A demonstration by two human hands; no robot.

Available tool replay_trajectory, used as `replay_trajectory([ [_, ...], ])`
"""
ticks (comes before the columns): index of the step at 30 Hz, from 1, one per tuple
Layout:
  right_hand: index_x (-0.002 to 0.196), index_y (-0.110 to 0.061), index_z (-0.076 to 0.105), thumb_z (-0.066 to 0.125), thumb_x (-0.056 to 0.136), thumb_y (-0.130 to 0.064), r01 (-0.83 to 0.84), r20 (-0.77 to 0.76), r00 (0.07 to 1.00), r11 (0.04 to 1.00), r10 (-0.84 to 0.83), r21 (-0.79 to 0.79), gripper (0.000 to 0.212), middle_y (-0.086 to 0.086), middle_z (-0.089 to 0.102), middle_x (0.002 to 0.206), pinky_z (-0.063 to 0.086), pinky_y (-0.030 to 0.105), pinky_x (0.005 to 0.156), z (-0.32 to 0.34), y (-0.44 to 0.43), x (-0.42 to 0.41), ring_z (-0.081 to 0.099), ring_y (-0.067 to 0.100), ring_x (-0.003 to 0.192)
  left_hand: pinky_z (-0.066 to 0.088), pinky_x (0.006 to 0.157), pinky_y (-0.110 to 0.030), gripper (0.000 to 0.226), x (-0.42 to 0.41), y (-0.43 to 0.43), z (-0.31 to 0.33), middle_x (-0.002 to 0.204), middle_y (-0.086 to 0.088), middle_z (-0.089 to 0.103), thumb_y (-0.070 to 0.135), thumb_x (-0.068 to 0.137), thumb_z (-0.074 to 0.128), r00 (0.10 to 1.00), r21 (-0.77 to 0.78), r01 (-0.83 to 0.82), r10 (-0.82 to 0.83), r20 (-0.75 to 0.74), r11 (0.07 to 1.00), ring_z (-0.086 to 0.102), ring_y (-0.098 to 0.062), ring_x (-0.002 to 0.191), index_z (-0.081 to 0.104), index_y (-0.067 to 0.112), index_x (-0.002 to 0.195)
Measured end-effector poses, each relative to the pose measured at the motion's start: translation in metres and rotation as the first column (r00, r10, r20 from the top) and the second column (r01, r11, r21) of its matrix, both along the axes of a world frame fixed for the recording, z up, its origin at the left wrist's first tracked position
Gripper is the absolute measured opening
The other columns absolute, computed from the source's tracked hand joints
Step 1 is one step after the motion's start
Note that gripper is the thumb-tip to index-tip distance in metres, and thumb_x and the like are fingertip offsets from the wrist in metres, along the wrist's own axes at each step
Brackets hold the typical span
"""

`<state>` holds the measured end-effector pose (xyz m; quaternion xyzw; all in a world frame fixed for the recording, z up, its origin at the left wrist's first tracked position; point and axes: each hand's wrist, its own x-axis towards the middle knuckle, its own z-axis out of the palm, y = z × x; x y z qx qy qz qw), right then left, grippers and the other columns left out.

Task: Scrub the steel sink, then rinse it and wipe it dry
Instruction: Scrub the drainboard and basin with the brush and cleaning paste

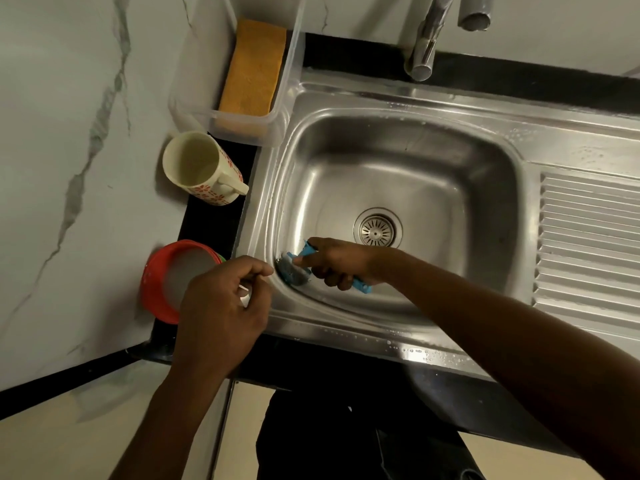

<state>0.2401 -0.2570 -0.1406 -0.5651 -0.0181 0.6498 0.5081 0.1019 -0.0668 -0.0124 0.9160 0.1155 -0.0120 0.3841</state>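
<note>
Two hands are in view, but only one scrubs. Our right hand (341, 263) is wrapped tight round the blue handle of the brush (295, 273). Its dark wire head presses into the near left corner of the sink (381, 98), where wall curves into floor. Our left hand (221, 306) hovers over the rim just beside it, fingers curled round a small white thing (244, 295) we cannot make out. It hides part of the red bowl (156, 289) on the counter.

We judge the scrub far from done: droplets sit on the rim, and we see no lather in the basin. To do this corner well, we should tilt the head so it follows the curve rather than bridging it, with firm pressure and short strokes. From here we would work round the walls, then across the floor toward the drain (377, 230), leaving the ribbed drainboard (588, 244) for last. The left hand could brace on the rim. The tap (424, 53) stands above, ready for the rinse.
</note>
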Motion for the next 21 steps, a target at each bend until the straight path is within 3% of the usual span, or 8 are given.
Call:
replay_trajectory([
  [4, 0.105, -0.019, 0.041, 0.065, 0.101, -0.038, 0.026, -0.02, 0.999, 0.997, -0.027, -0.066, 0.031, -0.002, 0.037, 0.067, 0.019, 0.021, 0.042, -0.023, 0.005, -0.005, 0.023, 0.01, 0.053, 0.052, 0.074, -0.008, 0.017, -0.001, -0.001, 0.001, 0.091, 0.016, 0.074, 0.005, 0.095, 0.07, 1.0, 0.003, -0.012, 0.012, -0.008, 1.0, 0.071, -0.003, 0.089, 0.079, 0.017, 0.104],
  [8, 0.109, -0.015, 0.043, 0.067, 0.099, -0.042, 0.041, 0.03, 0.999, 0.976, -0.035, -0.213, 0.037, -0.001, 0.041, 0.066, 0.025, 0.022, 0.044, -0.045, 0.013, -0.015, 0.029, 0.01, 0.049, 0.055, 0.072, -0.016, 0.018, 0.0, -0.003, 0.0, 0.09, 0.018, 0.074, 0.006, 0.096, 0.07, 1.0, 0.018, -0.003, 0.003, -0.015, 1.0, 0.07, -0.006, 0.085, 0.078, 0.02, 0.103],
  [13, 0.096, -0.02, 0.044, 0.063, 0.102, -0.038, -0.086, -0.069, 0.994, 0.996, 0.087, 0.026, 0.027, -0.003, 0.033, 0.067, 0.015, 0.022, 0.043, -0.009, -0.009, 0.001, 0.018, 0.012, 0.055, 0.05, 0.071, -0.01, 0.016, 0.003, -0.003, 0.002, 0.088, 0.021, 0.071, 0.008, 0.096, 0.07, 1.0, 0.034, -0.006, 0.007, -0.008, 0.999, 0.069, -0.004, 0.085, 0.078, 0.02, 0.103],
  [15, 0.1, -0.018, 0.046, 0.063, 0.103, -0.036, -0.188, -0.03, 0.981, 0.98, 0.19, 0.069, 0.025, -0.002, 0.035, 0.068, 0.016, 0.023, 0.042, 0.005, -0.013, 0.011, 0.02, 0.012, 0.055, 0.05, 0.071, -0.008, 0.016, 0.004, -0.004, 0.002, 0.088, 0.022, 0.071, 0.008, 0.096, 0.07, 1.0, 0.035, 0.009, -0.008, -0.016, 0.999, 0.069, -0.002, 0.086, 0.078, 0.02, 0.103],
  [21, 0.108, -0.015, 0.048, 0.063, 0.102, -0.04, -0.244, 0.055, 0.966, 0.961, 0.253, -0.13, 0.03, 0.001, 0.04, 0.07, 0.024, 0.025, 0.044, -0.038, 0.002, 0.007, 0.029, 0.011, 0.052, 0.055, 0.071, -0.017, 0.018, 0.008, -0.005, 0.005, 0.088, 0.019, 0.073, 0.004, 0.094, 0.071, 1.0, 0.037, 0.007, -0.007, -0.002, 0.999, 0.07, -0.005, 0.084, 0.078, 0.019, 0.102],
])
